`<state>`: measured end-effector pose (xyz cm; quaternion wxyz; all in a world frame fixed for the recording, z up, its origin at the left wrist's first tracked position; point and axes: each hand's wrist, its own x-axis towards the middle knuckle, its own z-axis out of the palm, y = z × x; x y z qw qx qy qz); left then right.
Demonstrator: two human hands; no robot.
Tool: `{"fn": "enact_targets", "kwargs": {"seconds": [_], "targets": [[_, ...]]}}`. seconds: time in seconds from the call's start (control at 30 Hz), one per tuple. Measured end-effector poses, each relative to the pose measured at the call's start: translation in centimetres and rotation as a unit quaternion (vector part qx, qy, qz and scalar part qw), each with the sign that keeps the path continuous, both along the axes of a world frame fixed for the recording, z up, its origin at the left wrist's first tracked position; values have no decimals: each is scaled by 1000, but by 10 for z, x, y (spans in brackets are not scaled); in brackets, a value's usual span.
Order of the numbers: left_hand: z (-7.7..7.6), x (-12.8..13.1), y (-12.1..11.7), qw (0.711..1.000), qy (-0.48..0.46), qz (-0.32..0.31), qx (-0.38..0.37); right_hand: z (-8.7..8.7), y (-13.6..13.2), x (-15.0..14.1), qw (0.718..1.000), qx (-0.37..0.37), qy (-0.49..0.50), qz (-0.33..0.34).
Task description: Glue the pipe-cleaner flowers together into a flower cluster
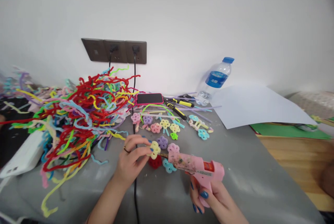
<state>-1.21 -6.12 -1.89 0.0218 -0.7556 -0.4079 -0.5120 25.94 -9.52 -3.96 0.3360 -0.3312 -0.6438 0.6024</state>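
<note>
My left hand (133,159) pinches a pale yellow pipe-cleaner flower (154,150) between thumb and fingers. Wrapped round the handle of a pink hot glue gun (197,168) is my right hand (208,196). The gun's nozzle points left and meets the edge of the yellow flower; whether glue is coming out I cannot tell. Around and behind the nozzle lie a red flower (155,162), a light blue flower (169,166), a purple flower (162,142) and a pink flower (173,148) on the grey table (235,182). Several more small flowers lie farther back.
A tangled heap of coloured pipe cleaners (99,98) covers the left side. Toward the wall are a phone (149,98), yellow-black pliers (176,110) and a leaning water bottle (217,77). White paper (258,105) lies at right. A black cable (135,189) crosses the table beneath my left hand.
</note>
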Motion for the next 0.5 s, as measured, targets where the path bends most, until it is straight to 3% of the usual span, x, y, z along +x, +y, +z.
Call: {"fn": "enact_targets", "kwargs": {"seconds": [0.5], "targets": [[4,2,0,1000,-1,3,11,0,1,2,1000,-1,-20,-21]]}}
